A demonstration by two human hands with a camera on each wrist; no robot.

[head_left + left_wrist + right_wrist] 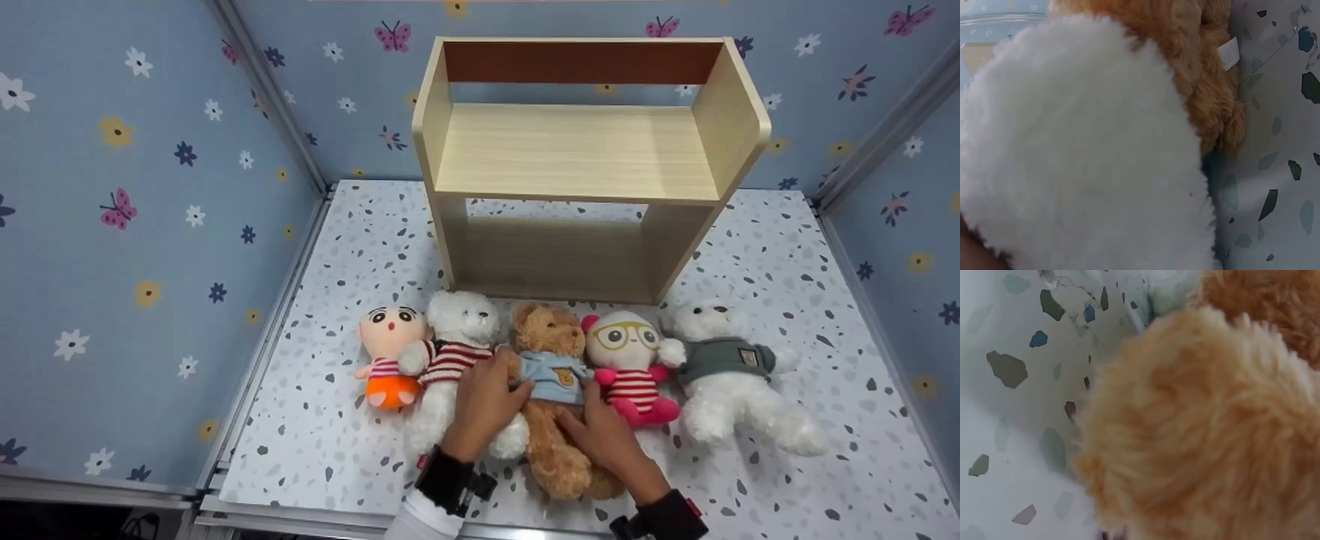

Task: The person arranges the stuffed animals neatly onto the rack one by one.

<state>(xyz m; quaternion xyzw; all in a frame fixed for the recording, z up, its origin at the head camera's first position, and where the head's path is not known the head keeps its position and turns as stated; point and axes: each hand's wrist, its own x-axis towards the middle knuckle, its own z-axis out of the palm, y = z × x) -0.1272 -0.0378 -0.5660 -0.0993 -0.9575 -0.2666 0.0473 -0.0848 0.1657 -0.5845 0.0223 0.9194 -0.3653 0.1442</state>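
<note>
brown bear (545, 431): shaggy plush | blue shirt (541, 373): matt cloth | shelf (574, 150): smooth wood-look | tabletop (322, 457): smooth, semi-glossy

The furry brown plush bear (546, 420) wears a light-blue shirt (547, 371). One fluffy white plush bear (433, 409) has a red-and-white striped knitted sweater (452, 360). The flat surface (315, 442) is white, speckled grey.

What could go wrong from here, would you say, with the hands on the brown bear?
The left hand overlaps the white bear in the striped sweater, so lifting the brown bear might drag it along. The right hand is close to the pink-limbed doll and could nudge it aside. The brown bear's head lies near the shelf and might bump it.
</note>
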